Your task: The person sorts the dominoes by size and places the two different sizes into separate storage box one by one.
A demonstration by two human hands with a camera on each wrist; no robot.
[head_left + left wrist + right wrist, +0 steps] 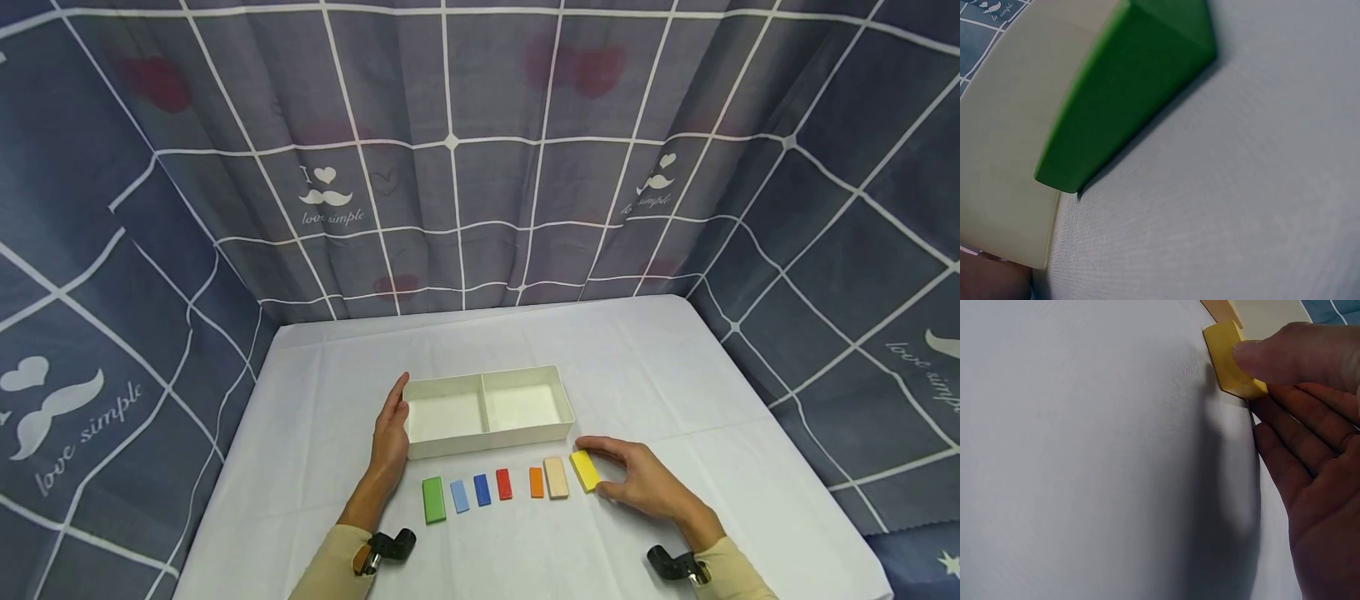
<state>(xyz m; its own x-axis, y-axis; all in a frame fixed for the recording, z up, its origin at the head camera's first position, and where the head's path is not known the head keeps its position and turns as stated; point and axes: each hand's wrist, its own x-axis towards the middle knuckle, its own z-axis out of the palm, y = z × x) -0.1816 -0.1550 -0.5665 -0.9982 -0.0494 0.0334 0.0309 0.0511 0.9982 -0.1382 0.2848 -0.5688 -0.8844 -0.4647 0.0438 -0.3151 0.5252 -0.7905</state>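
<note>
A cream two-compartment tray (pixel 491 439) lies on the white table. My left hand (pixel 389 442) rests along its left end, fingers extended against the wall. In the left wrist view a green block (pixel 1129 94) looms large in front of the tray. My right hand (pixel 637 475) pinches a yellow block (pixel 584 471) between thumb and fingers at the right end of a row of blocks. The right wrist view shows the thumb (pixel 1297 356) pressed on the yellow block's near face. Beside it lies a beige wooden block (pixel 556 477).
Left of the beige block, the row holds an orange block (pixel 536 482), a red block (pixel 504 483), a dark blue block (pixel 482 489) and a light blue block (pixel 460 496). Dark checked curtains (pixel 487 192) enclose the white table (pixel 322 367) at the back and sides.
</note>
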